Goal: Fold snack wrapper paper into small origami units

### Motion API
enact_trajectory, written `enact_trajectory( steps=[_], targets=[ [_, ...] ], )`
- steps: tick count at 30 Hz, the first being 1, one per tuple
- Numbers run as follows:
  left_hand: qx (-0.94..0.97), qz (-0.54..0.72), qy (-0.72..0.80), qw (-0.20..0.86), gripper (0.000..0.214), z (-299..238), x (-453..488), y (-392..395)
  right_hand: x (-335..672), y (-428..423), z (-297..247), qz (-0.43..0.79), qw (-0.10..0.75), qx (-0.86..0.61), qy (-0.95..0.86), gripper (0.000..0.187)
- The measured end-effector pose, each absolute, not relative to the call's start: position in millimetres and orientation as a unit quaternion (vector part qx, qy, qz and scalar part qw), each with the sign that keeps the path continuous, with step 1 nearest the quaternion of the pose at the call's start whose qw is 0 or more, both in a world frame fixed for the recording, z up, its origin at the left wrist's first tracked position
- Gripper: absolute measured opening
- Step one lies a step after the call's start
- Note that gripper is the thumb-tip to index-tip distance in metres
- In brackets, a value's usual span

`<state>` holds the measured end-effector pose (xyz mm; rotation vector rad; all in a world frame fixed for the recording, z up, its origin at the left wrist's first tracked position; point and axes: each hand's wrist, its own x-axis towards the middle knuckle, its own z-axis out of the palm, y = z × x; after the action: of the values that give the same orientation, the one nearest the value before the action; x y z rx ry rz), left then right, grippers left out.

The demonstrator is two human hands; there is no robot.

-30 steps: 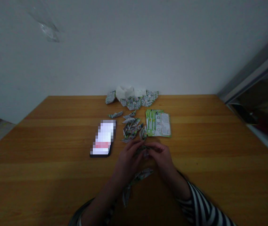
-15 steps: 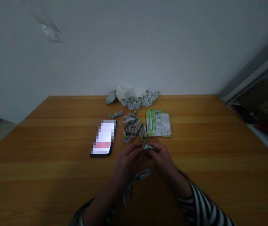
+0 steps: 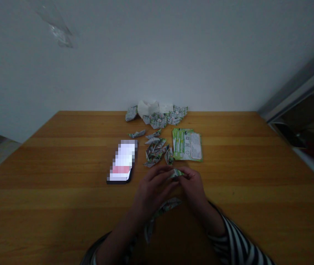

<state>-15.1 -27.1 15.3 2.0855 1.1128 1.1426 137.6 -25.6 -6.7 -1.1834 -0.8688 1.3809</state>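
Observation:
Both my hands meet over the middle of the wooden table (image 3: 49,176). My left hand (image 3: 151,189) and my right hand (image 3: 192,187) pinch a small folded piece of printed green-and-white paper (image 3: 176,173) between their fingertips. Just beyond them lies a cluster of small folded paper pieces (image 3: 155,150). A chain of joined folded pieces (image 3: 162,209) trails from under my hands toward my body. A stack of flat printed sheets (image 3: 187,144) lies to the right of the cluster.
A phone (image 3: 123,162) with a lit screen lies left of the cluster. At the table's far edge, against the white wall, sits a heap of folded pieces with crumpled white paper (image 3: 157,114). A window frame (image 3: 297,88) runs along the right.
The folded piece has come up into view between my fingertips, and my hands have shifted slightly right. The view has drifted a little.

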Motion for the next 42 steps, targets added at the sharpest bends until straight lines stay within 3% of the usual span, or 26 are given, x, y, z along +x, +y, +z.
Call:
enact_trajectory(
  steps=[5, 11, 14, 20, 24, 27, 32, 35, 42],
  targets=[
    [0.651, 0.441, 0.488, 0.379, 0.018, 22.1, -13.9, -18.8, 140.8, -26.9, -5.2, 0.503, 0.531, -0.526, -0.433, 0.015],
    [0.65, 0.338, 0.489, 0.474, 0.019, 12.9, -15.8, -15.2, 142.7, -27.5, -4.9, 0.381, 0.538, -0.521, -0.542, 0.023],
    [0.656, 0.325, 0.514, 0.447, 0.02, 11.6, -17.6, -14.6, 145.2, -25.2, -3.3, 0.397, 0.519, -0.496, -0.571, 0.027],
    [0.688, 0.356, 0.537, 0.333, 0.021, 14.4, -19.7, -18.6, 146.3, -25.3, -0.1, 0.556, 0.5, -0.405, -0.526, 0.021],
    [0.719, 0.329, 0.525, 0.316, 0.022, 12.2, -16.9, -22.4, 143.9, -25.4, -5.0, 0.525, 0.492, -0.475, -0.506, 0.015],
    [0.704, 0.312, 0.488, 0.412, 0.018, 13.4, -16.1, -19.9, 147.9, -21.4, -10.4, 0.498, 0.495, -0.498, -0.509, 0.014],
    [0.65, 0.303, 0.441, 0.539, 0.033, 18.1, -21.7, -11.1, 157.8, -16.0, -13.4, 0.459, 0.516, -0.478, -0.543, 0.006],
    [0.674, 0.274, 0.444, 0.522, 0.03, 16.0, -25.9, -8.5, 157.1, -17.4, -14.0, 0.435, 0.52, -0.461, -0.573, 0.006],
    [0.722, 0.287, 0.516, 0.361, 0.023, 1.8, -26.0, -9.4, 147.1, -19.3, -15.1, 0.4, 0.497, -0.49, -0.595, 0.007]
  ],
)
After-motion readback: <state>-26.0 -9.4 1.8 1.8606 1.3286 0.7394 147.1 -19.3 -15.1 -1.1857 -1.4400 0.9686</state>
